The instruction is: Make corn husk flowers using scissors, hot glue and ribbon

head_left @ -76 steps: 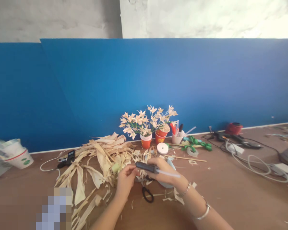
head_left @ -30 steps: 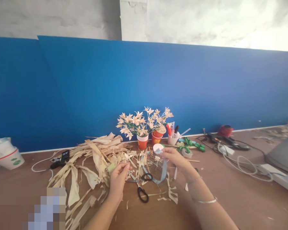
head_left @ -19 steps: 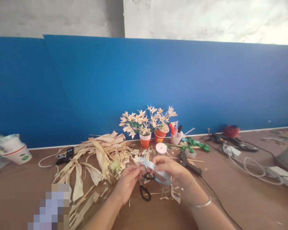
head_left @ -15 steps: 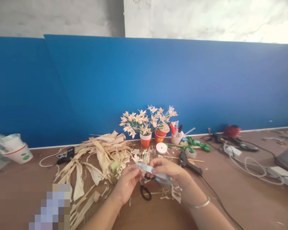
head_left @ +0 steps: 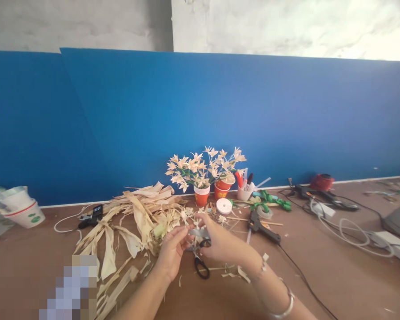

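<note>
My left hand [head_left: 175,247] pinches one end of a pale blue-grey strip [head_left: 198,232]. My right hand [head_left: 222,240] is at the strip's other side, its thumb and index finger spread apart, with the strip running in behind them; the far part of the strip is mostly hidden by this hand. Below the hands lie scissors with black handles [head_left: 202,269], their blades partly covered. Dry pale husk scraps lie around them on the brown table [head_left: 193,302].
Pale flowers [head_left: 193,164] stand in red paper cups [head_left: 202,196] at the back. Dry husks [head_left: 142,213] are heaped left. A white tape roll [head_left: 224,206], a black glue gun [head_left: 263,229] with its cord and green ribbon [head_left: 270,200] lie right. White cables [head_left: 353,231] run farther right.
My right hand has shifted slightly left and opened its thumb and index finger. The strip's loose length, seen below the right hand before, is now largely out of sight.
</note>
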A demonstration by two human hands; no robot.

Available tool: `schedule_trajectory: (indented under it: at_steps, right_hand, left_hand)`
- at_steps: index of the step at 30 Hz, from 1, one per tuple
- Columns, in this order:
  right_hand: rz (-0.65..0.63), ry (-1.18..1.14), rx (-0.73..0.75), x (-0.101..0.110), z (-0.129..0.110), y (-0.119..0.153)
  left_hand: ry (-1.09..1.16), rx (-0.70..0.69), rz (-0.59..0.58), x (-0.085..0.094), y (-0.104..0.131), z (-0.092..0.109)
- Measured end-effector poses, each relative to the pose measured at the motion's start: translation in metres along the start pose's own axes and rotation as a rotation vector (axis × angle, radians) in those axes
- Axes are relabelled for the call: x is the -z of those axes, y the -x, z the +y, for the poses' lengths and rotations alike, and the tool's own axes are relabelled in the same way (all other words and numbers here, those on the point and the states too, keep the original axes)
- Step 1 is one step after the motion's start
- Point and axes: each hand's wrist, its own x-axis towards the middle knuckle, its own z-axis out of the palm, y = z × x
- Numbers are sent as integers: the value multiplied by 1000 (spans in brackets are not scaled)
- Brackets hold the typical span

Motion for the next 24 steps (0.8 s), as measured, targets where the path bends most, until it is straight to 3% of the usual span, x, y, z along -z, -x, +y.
schedule_trajectory:
  at_steps: [3, 5, 9, 15, 19, 22, 24]
  right_hand:
    - [160, 225, 35, -24, -9, -5]
    - [187, 351, 12, -33, -11, -9]
    - [168, 496, 59, -28, -11, -12]
    - [167, 515, 216, -22, -5, -9]
    - [265, 330, 186, -26, 3, -11]
    - [384, -37, 63, -26, 6, -16]
    - [391, -289, -35, -26, 7, -20]
  left_hand:
    - [-10, -19, 7, 1, -1, 0]
    - [-6, -35, 13, 1, -1, 0]
    - [16, -37, 24, 1, -2, -2]
    - [38, -40, 18, 6, -6, -3]
    - [44, -37, 50, 8, -8, -2]
    - [16, -47, 67, 7, -7, -2]
    - [-33, -53, 50, 7, -6, -2]
